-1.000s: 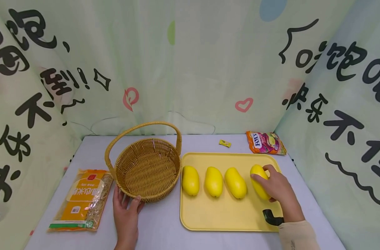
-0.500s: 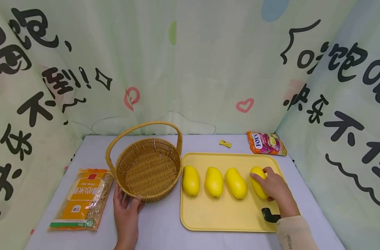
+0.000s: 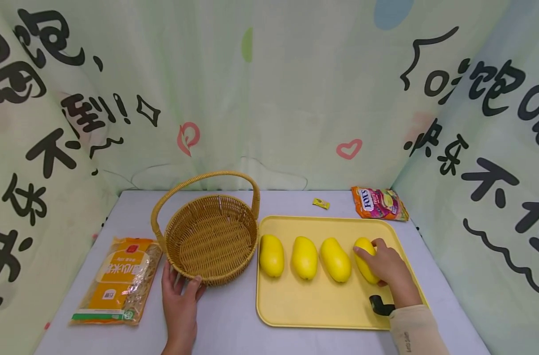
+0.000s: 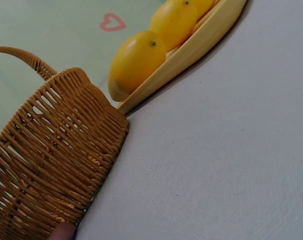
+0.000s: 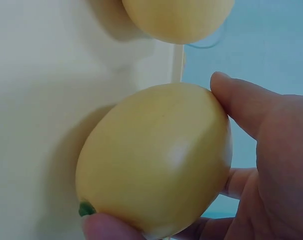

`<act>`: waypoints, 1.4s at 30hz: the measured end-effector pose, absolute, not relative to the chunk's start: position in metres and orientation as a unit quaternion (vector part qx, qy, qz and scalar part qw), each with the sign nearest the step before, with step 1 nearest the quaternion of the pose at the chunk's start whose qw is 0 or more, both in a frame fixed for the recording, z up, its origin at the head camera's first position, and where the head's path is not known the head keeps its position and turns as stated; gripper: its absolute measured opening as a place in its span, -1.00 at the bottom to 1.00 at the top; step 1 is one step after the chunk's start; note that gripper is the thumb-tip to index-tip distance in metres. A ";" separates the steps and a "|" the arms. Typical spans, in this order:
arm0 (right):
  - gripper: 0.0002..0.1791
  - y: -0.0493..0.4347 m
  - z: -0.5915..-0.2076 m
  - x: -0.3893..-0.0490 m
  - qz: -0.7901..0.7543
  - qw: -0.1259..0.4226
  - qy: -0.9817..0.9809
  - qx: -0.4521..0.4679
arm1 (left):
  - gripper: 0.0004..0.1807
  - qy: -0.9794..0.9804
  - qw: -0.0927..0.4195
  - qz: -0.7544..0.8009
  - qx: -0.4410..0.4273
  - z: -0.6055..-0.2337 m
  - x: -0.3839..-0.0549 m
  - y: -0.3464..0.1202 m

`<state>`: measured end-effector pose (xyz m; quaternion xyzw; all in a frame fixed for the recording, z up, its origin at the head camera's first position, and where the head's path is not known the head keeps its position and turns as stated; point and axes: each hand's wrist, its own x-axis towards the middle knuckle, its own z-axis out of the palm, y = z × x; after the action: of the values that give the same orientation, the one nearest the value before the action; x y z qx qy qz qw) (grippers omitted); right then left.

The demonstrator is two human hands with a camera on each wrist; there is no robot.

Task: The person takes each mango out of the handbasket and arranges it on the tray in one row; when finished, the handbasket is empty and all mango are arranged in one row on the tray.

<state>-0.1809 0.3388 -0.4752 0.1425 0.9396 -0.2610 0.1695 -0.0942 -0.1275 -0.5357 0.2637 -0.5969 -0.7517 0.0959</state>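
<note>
A round wicker basket [image 3: 212,236] with a tall arched handle stands left of the yellow tray [image 3: 309,305]. My left hand [image 3: 180,301] holds the near side of the basket, with thumb and fingers spread around its wall; in the left wrist view a fingertip shows below the woven side [image 4: 51,155]. On the tray, several yellow mangoes lie in a row. The rightmost mango [image 3: 364,259] is gripped by my right hand [image 3: 391,271]; the right wrist view has thumb and fingers around this mango [image 5: 156,160], near its green stem end. Another mango [image 3: 335,260] lies just left of it.
Left of the basket lies an orange-and-clear bag of grain [image 3: 118,281]. A Fox's candy bag [image 3: 379,203] and a small yellow wrapped sweet [image 3: 321,203] are behind the tray. Printed curtains [image 3: 291,98] enclose the white table [image 3: 225,320].
My right hand has shifted slightly left along the tray with the rightmost mango in its grip. The left hand and the basket stay in place; the head view has drifted a little.
</note>
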 end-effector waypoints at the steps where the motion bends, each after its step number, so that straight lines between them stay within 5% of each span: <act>1: 0.11 0.339 -0.476 -0.181 -0.261 0.171 0.939 0.145 | 0.08 -0.597 0.096 -0.752 0.264 -0.536 -0.094 -0.128; 42: 0.30 0.343 -0.484 -0.176 -0.249 0.193 0.935 0.161 | 0.10 -0.602 0.087 -0.744 0.275 -0.533 -0.094 -0.128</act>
<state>-0.1761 0.3433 -0.4842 0.1610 0.9353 -0.2489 0.1931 -0.0937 -0.1282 -0.5332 0.2746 -0.6024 -0.7445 0.0865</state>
